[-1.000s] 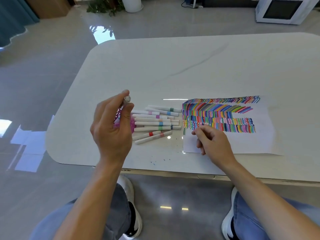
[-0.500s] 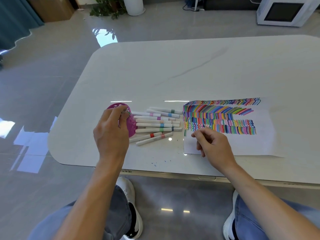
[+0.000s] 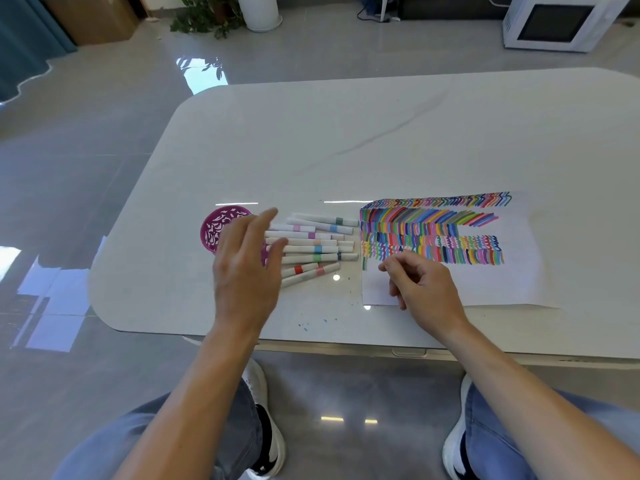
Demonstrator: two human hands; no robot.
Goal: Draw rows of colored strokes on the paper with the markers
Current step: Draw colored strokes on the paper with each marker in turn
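Right hand [image 3: 424, 289] rests curled on the paper's [image 3: 485, 285] near-left corner, probably pinning it, grip contents unclear, while at its 9 o'clock the left hand [image 3: 246, 271] hovers open-fingered over the markers [image 3: 311, 242], seemingly choosing one

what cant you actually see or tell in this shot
Head view only:
- Left ends of the markers and part of the purple holder: behind the left hand.
- Left hand's fingertips: motion blur.
- Whether the right hand holds anything: its curled fingers hide the palm.
- Part of the paper near edge: under the right hand.
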